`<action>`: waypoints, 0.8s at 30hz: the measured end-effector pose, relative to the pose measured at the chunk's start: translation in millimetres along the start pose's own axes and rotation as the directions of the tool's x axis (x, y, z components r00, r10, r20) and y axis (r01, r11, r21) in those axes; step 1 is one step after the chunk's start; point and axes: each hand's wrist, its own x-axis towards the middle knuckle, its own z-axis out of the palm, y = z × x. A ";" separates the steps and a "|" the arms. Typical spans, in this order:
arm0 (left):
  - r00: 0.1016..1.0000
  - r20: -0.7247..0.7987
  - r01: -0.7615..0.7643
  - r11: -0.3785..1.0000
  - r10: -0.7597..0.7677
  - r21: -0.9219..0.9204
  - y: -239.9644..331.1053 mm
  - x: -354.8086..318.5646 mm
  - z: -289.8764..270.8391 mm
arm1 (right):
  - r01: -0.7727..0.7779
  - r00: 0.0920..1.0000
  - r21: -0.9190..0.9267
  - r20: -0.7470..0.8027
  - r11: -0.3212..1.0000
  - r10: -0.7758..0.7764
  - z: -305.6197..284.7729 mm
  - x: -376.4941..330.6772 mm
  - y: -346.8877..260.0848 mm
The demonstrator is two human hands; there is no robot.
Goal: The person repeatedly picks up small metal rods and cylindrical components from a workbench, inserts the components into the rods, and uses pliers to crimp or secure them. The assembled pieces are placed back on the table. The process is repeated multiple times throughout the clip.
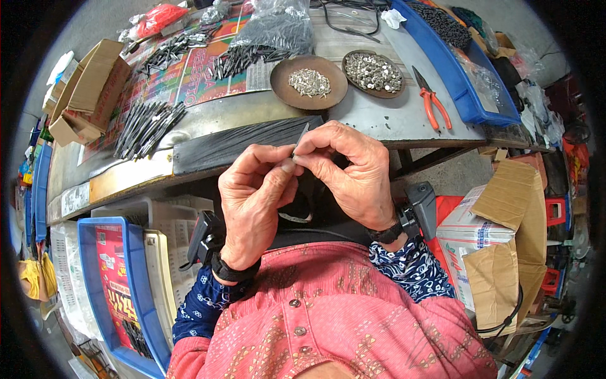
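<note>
My left hand [255, 196] and my right hand [350, 167] meet just off the table's front edge, fingertips pinched together. A thin, dark, narrow strip [304, 131] sticks up from between them. Its lower end and anything small at the fingertips are hidden by the fingers. Beyond my hands on the table stands a brown round dish [281, 88] with a heap of small silvery pins [309, 82]. Beside it, a second dish holds small round metal pieces [372, 71]. Red-handled pliers [432, 104] lie to the right.
Slim black strips [148, 129] lie in a bundle at the table's left, near an open cardboard box [95, 88]. A blue tray [470, 104] stands at the far right. Below the table are a blue crate [151, 303] at left and an opened carton [505, 252] at right.
</note>
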 end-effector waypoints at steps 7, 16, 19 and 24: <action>1.000 -0.003 0.000 1.000 0.000 -0.001 -1.9 0.1 -2.3 | -0.045 0.998 0.047 -0.044 0.998 0.047 7.4 -2.4 3.1; 0.991 0.087 -0.131 0.876 0.102 0.463 15.7 1.2 -8.5 | 0.151 0.988 -0.265 0.018 0.952 -0.152 -7.4 10.1 -5.4; 0.982 0.128 -0.189 0.798 0.140 0.573 17.8 4.4 -10.6 | 0.291 0.957 -0.428 0.135 0.856 -0.258 -15.0 17.6 -6.3; 0.996 0.024 -0.093 0.905 0.091 0.416 9.9 0.8 -9.3 | 0.234 0.972 -0.330 0.101 0.915 -0.212 -8.0 14.7 -2.0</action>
